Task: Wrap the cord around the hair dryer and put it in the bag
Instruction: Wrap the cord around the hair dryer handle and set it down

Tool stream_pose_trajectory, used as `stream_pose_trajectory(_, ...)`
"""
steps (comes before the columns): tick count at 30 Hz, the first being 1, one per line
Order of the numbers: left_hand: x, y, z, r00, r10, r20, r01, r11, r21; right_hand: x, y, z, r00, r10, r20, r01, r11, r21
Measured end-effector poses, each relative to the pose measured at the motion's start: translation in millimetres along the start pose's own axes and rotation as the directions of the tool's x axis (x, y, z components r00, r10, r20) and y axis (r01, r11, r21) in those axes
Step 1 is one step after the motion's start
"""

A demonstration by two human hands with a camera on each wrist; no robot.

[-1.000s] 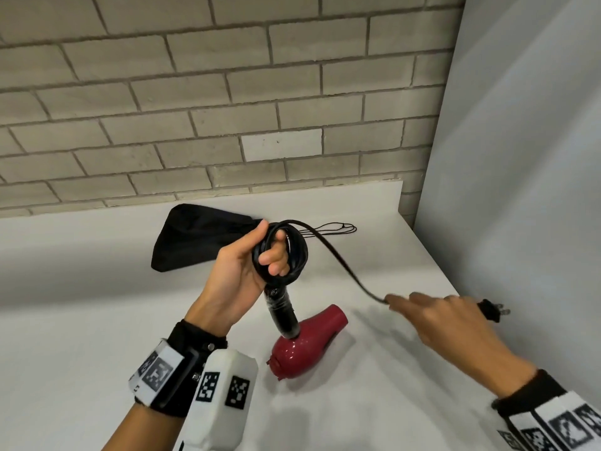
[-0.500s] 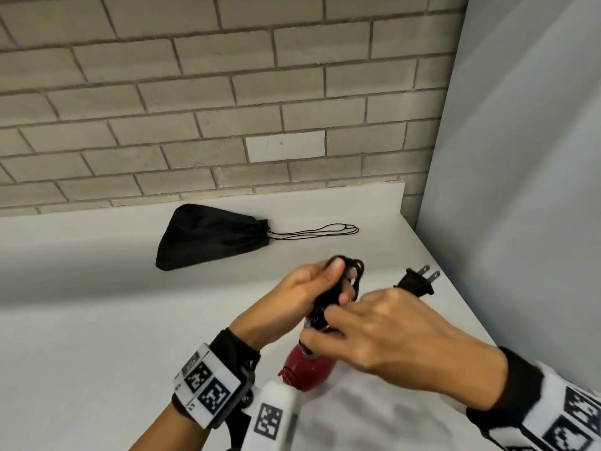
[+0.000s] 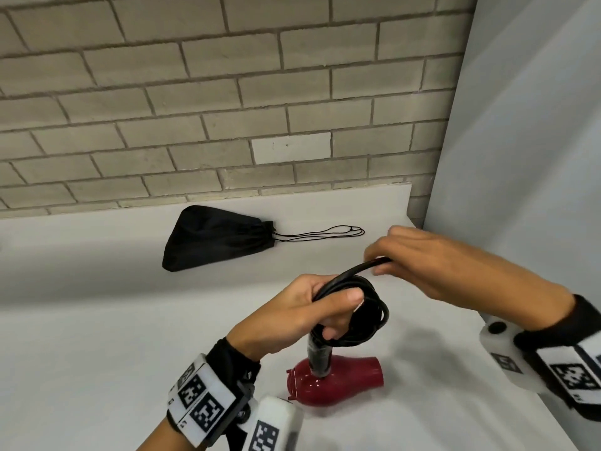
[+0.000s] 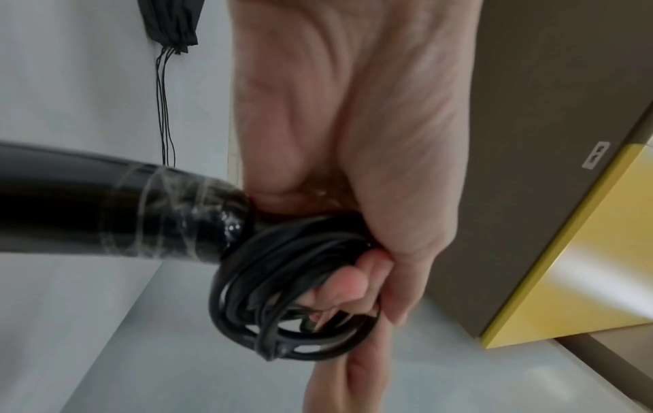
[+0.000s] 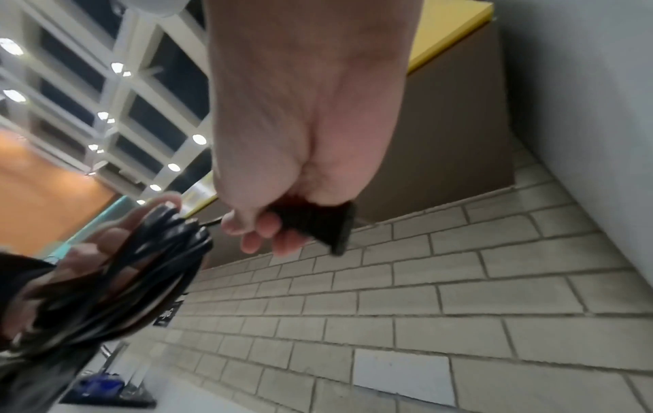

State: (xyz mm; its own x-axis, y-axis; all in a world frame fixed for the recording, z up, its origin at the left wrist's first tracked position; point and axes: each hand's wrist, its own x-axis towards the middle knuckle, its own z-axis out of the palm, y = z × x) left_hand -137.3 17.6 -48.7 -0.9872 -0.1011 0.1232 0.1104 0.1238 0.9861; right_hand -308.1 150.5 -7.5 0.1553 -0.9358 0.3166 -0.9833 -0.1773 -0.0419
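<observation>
Our left hand [image 3: 302,315] clamps the coiled cord [image 3: 361,307] against the handle so the loops can't spring loose. The red hair dryer [image 3: 335,382] stands nose-down on the table [image 3: 97,320]. Our right hand [image 3: 419,262] pinches the plug end [image 5: 318,223] — keeping tension. The bag [image 3: 214,237] lies by the wall, cinched.

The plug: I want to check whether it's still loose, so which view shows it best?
Right wrist view: the plug sits in the right hand, fingers curled around it. In the head view that hand hides it, showing only the cord. The left wrist view misses it.
</observation>
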Motion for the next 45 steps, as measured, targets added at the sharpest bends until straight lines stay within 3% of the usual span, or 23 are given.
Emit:
stream_pose_trajectory(2,-3,3,-5,1.000,-0.008,0.010,0.008,1.000,0.017,-8,9,3,0.997,-0.056,-0.048,0.048,0.987,-0.154)
stream_pose_trajectory(4,-5,3,-9,0.999,-0.020,0.026,0.020,1.000,0.015,-13,17,6,0.992,0.003,-0.123,-0.042,0.950,-0.310)
stream_pose_trajectory(6,-5,4,-11,0.998,-0.017,0.060,0.018,1.000,-0.011,-13,17,6,0.986,0.096,-0.136,-0.133,0.946,-0.296)
stream_pose_trajectory(8,-5,7,-10,0.995,0.000,0.105,0.006,0.999,-0.054,-13,10,12,0.993,0.092,-0.074,-0.100,0.987,-0.126)
stream_pose_trajectory(9,-4,9,-10,0.992,0.016,0.123,-0.006,0.997,-0.078,-13,5,14,0.993,0.103,-0.054,-0.099,0.993,0.063)
stream_pose_trajectory(11,-1,12,-10,0.990,0.051,0.134,-0.035,0.993,-0.117,-16,-3,18,0.987,0.149,0.054,-0.158,0.889,0.429)
stream_pose_trajectory(13,1,14,-12,0.989,0.074,0.126,-0.058,0.990,-0.129,-18,-6,20,0.988,0.115,0.103,-0.154,0.768,0.621)
stream_pose_trajectory(14,1,15,-14,0.989,0.079,0.127,-0.063,0.990,-0.129,-17,-5,19,0.990,0.106,0.092,-0.141,0.743,0.654)
stream_pose_trajectory(16,1,15,-15,0.985,0.075,0.155,-0.057,0.992,-0.117,-14,2,21,0.988,0.155,-0.015,-0.121,0.825,0.552)
stream_pose_trajectory(17,1,14,-14,0.981,0.069,0.181,-0.049,0.993,-0.109,-12,6,24,0.979,0.185,-0.090,-0.123,0.877,0.465)
stream_pose_trajectory(19,2,14,-12,0.971,0.064,0.229,-0.037,0.992,-0.119,-6,9,26,0.936,0.286,-0.208,-0.160,0.867,0.473)
stream_pose_trajectory(21,3,15,-12,0.965,0.073,0.251,-0.036,0.988,-0.150,0,5,29,0.907,0.365,-0.208,-0.134,0.720,0.681)
stream_pose_trajectory(24,4,19,-15,0.968,0.093,0.234,-0.054,0.985,-0.165,4,-7,29,0.919,0.380,-0.106,-0.077,0.435,0.897)
stream_pose_trajectory(27,3,23,-17,0.970,0.087,0.225,-0.049,0.984,-0.170,6,-12,29,0.925,0.371,-0.079,-0.052,0.331,0.942)
stream_pose_trajectory(30,1,25,-18,0.976,0.037,0.213,-0.030,0.999,-0.036,5,-12,29,0.916,0.389,-0.098,-0.043,0.338,0.940)
stream_pose_trajectory(34,-2,26,-19,0.996,0.000,0.090,-0.010,0.994,0.107,4,-8,33,0.906,0.412,-0.100,-0.050,0.339,0.939)
stream_pose_trajectory(38,-1,26,-16,0.999,0.024,-0.032,-0.019,0.987,0.161,7,-7,36,0.878,0.453,-0.156,-0.026,0.370,0.929)
stream_pose_trajectory(45,0,26,-11,0.991,0.083,-0.108,-0.033,0.917,0.397,5,-3,33,0.872,0.446,-0.200,-0.022,0.444,0.896)
